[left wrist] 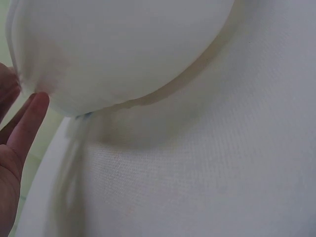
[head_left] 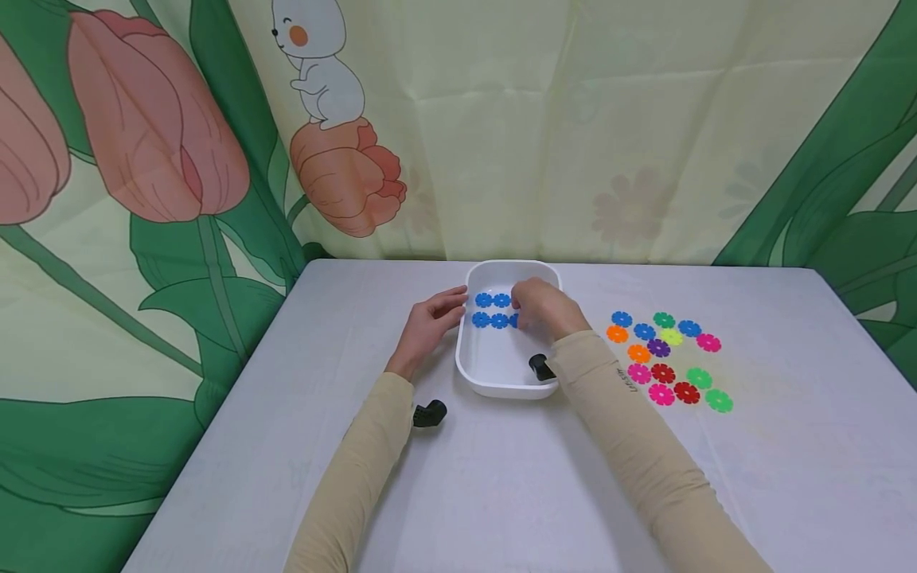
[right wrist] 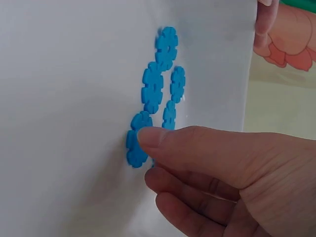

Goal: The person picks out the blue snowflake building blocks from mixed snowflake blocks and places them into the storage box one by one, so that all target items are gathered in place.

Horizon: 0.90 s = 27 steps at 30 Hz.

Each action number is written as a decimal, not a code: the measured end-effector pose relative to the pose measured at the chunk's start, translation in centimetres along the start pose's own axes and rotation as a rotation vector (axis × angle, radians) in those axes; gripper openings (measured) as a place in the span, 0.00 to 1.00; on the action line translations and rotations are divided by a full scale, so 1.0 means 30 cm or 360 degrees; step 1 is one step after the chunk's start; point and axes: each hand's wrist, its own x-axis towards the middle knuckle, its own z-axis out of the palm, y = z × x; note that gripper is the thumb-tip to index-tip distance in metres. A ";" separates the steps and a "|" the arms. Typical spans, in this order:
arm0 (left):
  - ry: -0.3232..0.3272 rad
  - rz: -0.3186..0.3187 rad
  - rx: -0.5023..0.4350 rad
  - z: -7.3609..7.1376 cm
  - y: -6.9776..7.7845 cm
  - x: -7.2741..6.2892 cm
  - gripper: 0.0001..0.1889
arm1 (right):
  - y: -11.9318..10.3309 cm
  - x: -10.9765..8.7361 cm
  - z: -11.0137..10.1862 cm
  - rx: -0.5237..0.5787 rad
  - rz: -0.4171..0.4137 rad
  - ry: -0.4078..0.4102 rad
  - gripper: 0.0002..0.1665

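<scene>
Blue snowflake discs (head_left: 499, 321) lie in two rows in a white tray (head_left: 507, 390). My right hand (head_left: 548, 309) reaches inside, at the right end of the rows. In the right wrist view its thumb lies over the end blue disc (right wrist: 134, 150) of the nearer row, pinching it with curled fingers below. Part of the farther row is hidden behind that hand. My left hand (head_left: 430, 325) is at the tray's left side. Up close in the left wrist view, its straight fingers (left wrist: 33, 118) touch the outside of the tray wall.
To the right of the tray, loose snowflake discs (head_left: 659, 348) in several colours lie scattered on the white-covered table (head_left: 458, 493). A printed curtain (head_left: 501, 159) hangs behind the table's far edge. Black wrist mounts (head_left: 430, 414) stick out from both sleeves.
</scene>
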 end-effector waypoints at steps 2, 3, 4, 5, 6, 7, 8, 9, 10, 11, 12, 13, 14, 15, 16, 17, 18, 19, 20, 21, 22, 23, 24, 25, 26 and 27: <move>-0.0004 -0.0001 0.0003 0.002 0.000 0.001 0.17 | 0.002 -0.005 -0.009 0.0011 -0.0006 -0.0006 0.21; -0.0006 -0.0005 0.0003 0.002 0.001 0.001 0.17 | 0.004 -0.007 -0.015 0.0004 -0.0024 -0.0002 0.21; -0.0006 -0.0010 0.0005 0.002 0.001 0.001 0.17 | 0.005 -0.009 -0.021 -0.0003 -0.0048 0.0004 0.21; -0.0007 -0.0014 0.0005 0.002 0.002 0.001 0.18 | 0.007 -0.012 -0.027 0.0004 -0.0067 0.0012 0.21; -0.0008 -0.0018 0.0007 0.002 0.002 0.001 0.18 | 0.009 -0.015 -0.033 0.0009 -0.0087 0.0024 0.21; -0.0009 -0.0019 0.0009 0.002 0.003 0.001 0.18 | 0.010 -0.020 -0.041 0.0028 -0.0105 0.0040 0.21; -0.0010 -0.0021 0.0012 0.002 0.003 0.001 0.18 | 0.013 -0.025 -0.048 0.0043 -0.0127 0.0060 0.21; -0.0009 -0.0023 0.0012 0.001 0.002 0.001 0.18 | 0.015 -0.032 -0.055 0.0064 -0.0150 0.0080 0.22; -0.0006 -0.0025 0.0011 0.000 0.002 0.000 0.18 | 0.017 -0.039 -0.062 0.0087 -0.0173 0.0102 0.23; -0.0003 -0.0028 0.0011 -0.001 0.001 -0.001 0.17 | 0.019 -0.048 -0.068 0.0106 -0.0198 0.0129 0.23; 0.0000 -0.0030 0.0011 -0.001 0.000 -0.001 0.17 | 0.022 -0.057 -0.075 0.0105 -0.0232 0.0164 0.23; 0.0003 -0.0030 0.0010 -0.002 0.000 -0.002 0.17 | 0.025 -0.067 -0.081 0.0100 -0.0256 0.0202 0.23; 0.0007 -0.0035 0.0007 -0.003 -0.002 -0.002 0.17 | 0.027 -0.078 -0.087 0.0091 -0.0279 0.0244 0.23; 0.0010 -0.0035 0.0004 -0.003 -0.004 -0.003 0.16 | 0.030 -0.090 -0.092 0.0087 -0.0297 0.0288 0.22; 0.0011 -0.0036 0.0003 -0.003 -0.004 -0.003 0.16 | 0.035 -0.102 -0.097 0.0090 -0.0301 0.0331 0.22; 0.0011 -0.0037 0.0003 -0.004 -0.005 -0.003 0.16 | 0.039 -0.116 -0.103 0.0106 -0.0295 0.0370 0.22; 0.0009 -0.0038 0.0003 -0.003 -0.006 -0.003 0.16 | 0.044 -0.130 -0.108 0.0121 -0.0284 0.0408 0.22; 0.0009 -0.0039 0.0002 -0.003 -0.006 -0.003 0.16 | 0.049 -0.145 -0.114 0.0152 -0.0267 0.0446 0.22; 0.0009 -0.0040 0.0003 -0.002 -0.006 -0.003 0.16 | 0.055 -0.162 -0.120 0.0192 -0.0252 0.0479 0.22; 0.0011 -0.0039 0.0005 -0.002 -0.005 -0.004 0.17 | 0.063 -0.177 -0.125 0.0223 -0.0240 0.0510 0.22; 0.0012 -0.0038 0.0007 -0.001 -0.004 -0.005 0.17 | 0.071 -0.193 -0.131 0.0251 -0.0232 0.0543 0.22; 0.0013 -0.0035 0.0008 0.001 -0.004 -0.005 0.17 | 0.080 -0.209 -0.136 0.0273 -0.0228 0.0574 0.22; 0.0014 -0.0032 0.0011 0.002 -0.002 -0.005 0.17 | 0.089 -0.225 -0.140 0.0290 -0.0219 0.0603 0.22; 0.0014 -0.0026 0.0012 0.003 -0.001 -0.005 0.17 | 0.100 -0.240 -0.143 0.0307 -0.0216 0.0626 0.21; 0.0013 -0.0022 0.0016 0.004 0.000 -0.006 0.18 | 0.111 -0.255 -0.145 0.0320 -0.0209 0.0641 0.21; 0.0012 -0.0017 0.0016 0.005 0.001 -0.006 0.18 | 0.122 -0.269 -0.146 0.0332 -0.0204 0.0654 0.22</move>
